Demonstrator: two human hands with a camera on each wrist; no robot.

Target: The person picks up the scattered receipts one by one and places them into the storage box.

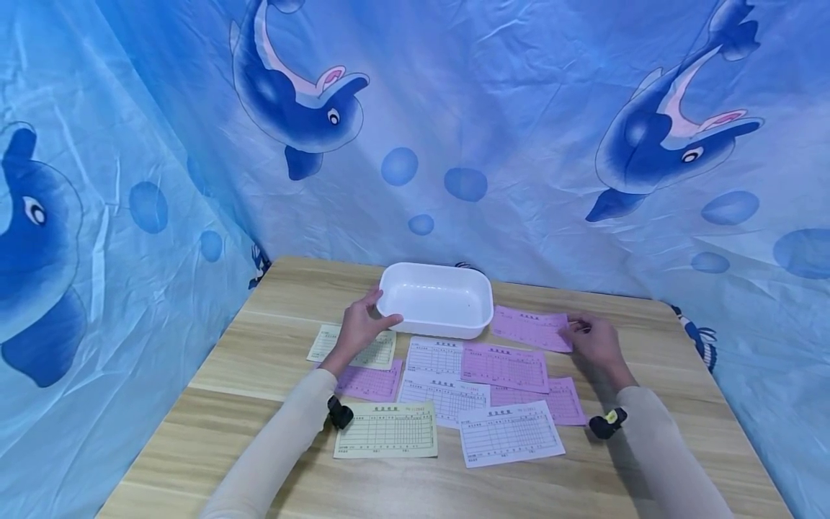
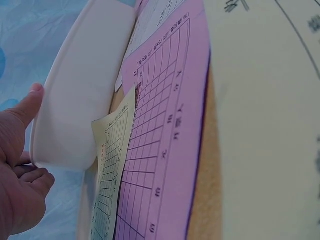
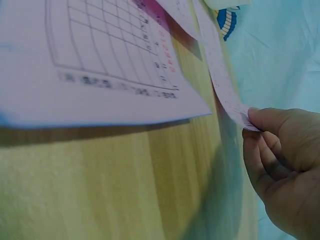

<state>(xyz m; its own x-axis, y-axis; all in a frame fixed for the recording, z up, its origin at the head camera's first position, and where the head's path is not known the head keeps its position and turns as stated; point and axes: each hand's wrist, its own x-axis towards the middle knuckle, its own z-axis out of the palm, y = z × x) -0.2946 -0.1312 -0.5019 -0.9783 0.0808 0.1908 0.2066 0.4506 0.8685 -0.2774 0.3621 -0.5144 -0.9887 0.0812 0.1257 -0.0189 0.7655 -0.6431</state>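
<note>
A white tray point(image 1: 436, 331) stands at the back of the table. My left hand point(image 1: 360, 328) holds its left end, thumb on the front rim and fingers at the side; in the left wrist view the hand point(image 2: 22, 165) is at the end wall of the tray point(image 2: 80, 75). My right hand point(image 1: 595, 342) pinches the right edge of a pink slip point(image 1: 528, 328) just right of the tray. In the right wrist view, thumb and fingers of the hand point(image 3: 290, 160) grip the end of that slip point(image 3: 225, 85), which is lifted off the wood there.
Nearer me lie several printed slips: pink ones point(image 1: 506, 366) at right, white ones point(image 1: 511, 434) in the middle, and a pale yellow one point(image 1: 387, 430) at front left. Another yellow slip point(image 1: 379, 351) overlaps a pink one point(image 1: 371, 382) under my left forearm. A blue curtain point(image 1: 454, 216) hangs behind the table.
</note>
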